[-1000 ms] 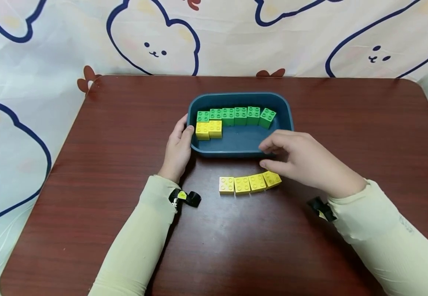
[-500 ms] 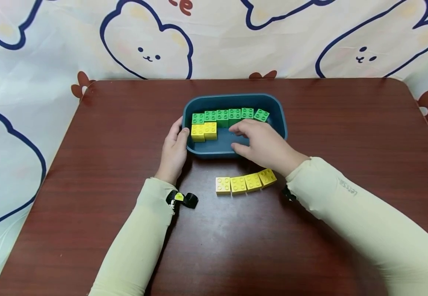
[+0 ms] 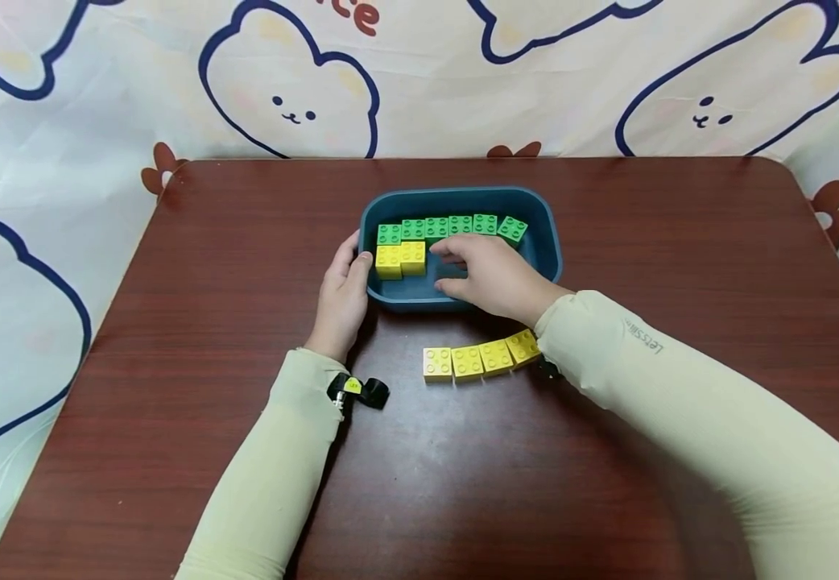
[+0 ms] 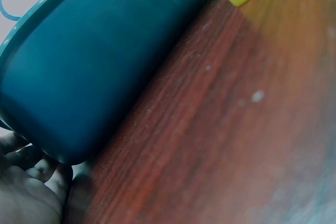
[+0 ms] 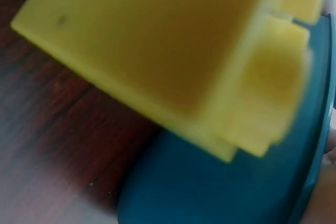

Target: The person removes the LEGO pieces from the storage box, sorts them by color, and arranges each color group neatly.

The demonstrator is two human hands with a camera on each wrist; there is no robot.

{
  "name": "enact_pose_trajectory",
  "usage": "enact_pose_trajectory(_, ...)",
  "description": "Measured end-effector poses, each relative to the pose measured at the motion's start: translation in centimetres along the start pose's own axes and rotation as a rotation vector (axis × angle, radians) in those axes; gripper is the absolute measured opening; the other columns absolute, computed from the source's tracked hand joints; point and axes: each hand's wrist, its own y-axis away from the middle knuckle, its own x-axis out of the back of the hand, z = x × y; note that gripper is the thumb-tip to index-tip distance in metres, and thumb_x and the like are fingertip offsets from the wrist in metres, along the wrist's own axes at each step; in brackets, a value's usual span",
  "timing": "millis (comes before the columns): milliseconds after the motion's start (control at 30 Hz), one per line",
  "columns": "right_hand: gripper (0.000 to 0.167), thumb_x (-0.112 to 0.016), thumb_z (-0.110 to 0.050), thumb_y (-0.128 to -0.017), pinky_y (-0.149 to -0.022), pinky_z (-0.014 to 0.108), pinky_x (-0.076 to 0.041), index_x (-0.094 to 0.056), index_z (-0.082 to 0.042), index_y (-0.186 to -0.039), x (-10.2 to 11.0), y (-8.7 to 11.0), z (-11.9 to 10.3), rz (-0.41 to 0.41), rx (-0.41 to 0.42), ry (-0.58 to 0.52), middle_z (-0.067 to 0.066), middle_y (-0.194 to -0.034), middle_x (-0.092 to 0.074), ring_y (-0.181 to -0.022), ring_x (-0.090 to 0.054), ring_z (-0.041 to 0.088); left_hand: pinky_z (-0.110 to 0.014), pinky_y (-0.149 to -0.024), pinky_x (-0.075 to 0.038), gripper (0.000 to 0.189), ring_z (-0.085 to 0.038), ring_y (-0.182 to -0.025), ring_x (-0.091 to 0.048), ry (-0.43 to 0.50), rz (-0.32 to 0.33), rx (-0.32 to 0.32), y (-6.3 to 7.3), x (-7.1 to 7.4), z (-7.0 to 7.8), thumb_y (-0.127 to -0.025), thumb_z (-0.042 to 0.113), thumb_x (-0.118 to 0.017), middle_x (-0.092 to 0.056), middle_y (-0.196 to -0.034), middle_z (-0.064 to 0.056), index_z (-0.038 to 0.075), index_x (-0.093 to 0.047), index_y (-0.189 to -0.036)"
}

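Observation:
My left hand (image 3: 342, 302) grips the left end of a dark blue tray (image 3: 405, 305), thumb by the front corner and fingers round the outer side. Inside the tray, a row of several green toy bricks (image 3: 436, 227) lines the back, and two yellow toy bricks (image 3: 401, 260) sit in front of its left end. My right hand (image 3: 495, 274) reaches over the front rim into the tray, just right of those yellow bricks. Its thumb and fingers are apart, with the tray floor showing between them and no brick visible there. It hides part of the green row.
A slightly curved row of several yellow bricks (image 3: 481, 360) stands on the brown table (image 3: 245, 242) in front of the tray; my right sleeve (image 3: 593, 338) passes close to its right end. A black wrist camera (image 3: 358, 391) is strapped to my left wrist. Behind hangs a patterned cloth (image 3: 427, 89).
My right hand has moved left from the tray's front right edge into the tray, beside the yellow bricks. The left hand keeps its hold, and the bricks stay where they were.

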Motion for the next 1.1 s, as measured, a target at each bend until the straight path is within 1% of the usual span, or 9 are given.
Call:
enact_pose_trajectory(200, 0.056, -0.072, -0.024, -0.095, -0.105, 0.039, -0.046, -0.052, -0.012, -0.145, -0.1, -0.9, -0.3, -0.022, -0.024, 0.033, 0.004, -0.143, -0.056, -0.126, -0.056, 0.019, -0.038, -0.117, -0.029, 0.045, -0.007, -0.142, -0.034, 0.012, -0.004, -0.009, 0.0, 0.0, -0.1, -0.108, 0.027, -0.042, -0.042, -0.155, 0.006, 0.022, -0.042, -0.153)
enact_pose_trajectory(367, 0.056, -0.072, -0.026, -0.095, -0.106, 0.039, -0.045, -0.051, -0.014, -0.146, -0.1, -1.6, -0.4, -0.027, -0.038, 0.046, 0.003, -0.145, -0.054, -0.126, -0.056, 0.019, -0.038, -0.117, -0.029, 0.045, -0.007, -0.142, -0.034, 0.015, -0.007, -0.001, 0.0, -0.1, -0.2, -0.109, 0.028, -0.042, -0.042, -0.154, 0.007, 0.023, -0.042, -0.153)
enact_pose_trajectory(467, 0.056, -0.071, -0.026, -0.095, -0.107, 0.039, -0.045, -0.051, -0.014, -0.146, 0.0, -1.8, -0.5, -0.038, -0.045, 0.054, 0.003, -0.146, -0.053, -0.126, -0.056, 0.019, -0.038, -0.117, -0.029, 0.045, -0.006, -0.142, -0.034, 0.019, -0.013, -0.006, 0.1, 0.0, -0.2, -0.109, 0.029, -0.042, -0.042, -0.154, 0.007, 0.024, -0.042, -0.153)
enact_pose_trajectory(600, 0.055, -0.071, -0.025, -0.095, -0.106, 0.040, -0.045, -0.052, -0.014, -0.145, 0.0, -2.0, -0.7, -0.046, -0.051, 0.063, 0.003, -0.145, -0.053, -0.125, -0.056, 0.018, -0.037, -0.117, -0.030, 0.045, -0.006, -0.142, -0.034, 0.021, -0.005, -0.020, 0.1, 0.1, -0.2, -0.109, 0.029, -0.042, -0.043, -0.154, 0.007, 0.024, -0.042, -0.153)
enact_pose_trajectory(800, 0.052, -0.071, -0.026, -0.096, -0.105, 0.039, -0.046, -0.054, -0.014, -0.144, 0.0, -2.4, -1.0, -0.051, -0.057, 0.073, 0.003, -0.143, -0.055, -0.123, -0.058, 0.018, -0.038, -0.117, -0.029, 0.045, -0.006, -0.141, -0.035, 0.014, -0.001, -0.008, 0.0, 0.2, -0.3, -0.108, 0.028, -0.042, -0.043, -0.154, 0.007, 0.024, -0.042, -0.153)
enact_pose_trajectory(967, 0.052, -0.071, -0.024, -0.096, -0.104, 0.038, -0.047, -0.054, -0.013, -0.143, -0.3, -2.5, -1.1, -0.028, -0.052, 0.064, 0.003, -0.143, -0.055, -0.122, -0.058, 0.018, -0.038, -0.117, -0.029, 0.044, -0.007, -0.141, -0.035, 0.015, -0.004, -0.006, 0.1, 0.2, -0.3, -0.108, 0.029, -0.043, -0.043, -0.153, 0.008, 0.025, -0.043, -0.153)
enact_pose_trajectory(1100, 0.051, -0.073, -0.024, -0.094, -0.103, 0.036, -0.047, -0.056, -0.011, -0.140, -0.6, -2.6, -1.1, -0.008, -0.038, 0.070, 0.004, -0.139, -0.057, -0.120, -0.059, 0.018, -0.038, -0.117, -0.029, 0.044, -0.006, -0.140, -0.036, 0.017, -0.004, -0.010, 0.1, 0.2, -0.1, -0.108, 0.029, -0.042, -0.044, -0.153, 0.008, 0.025, -0.043, -0.153)
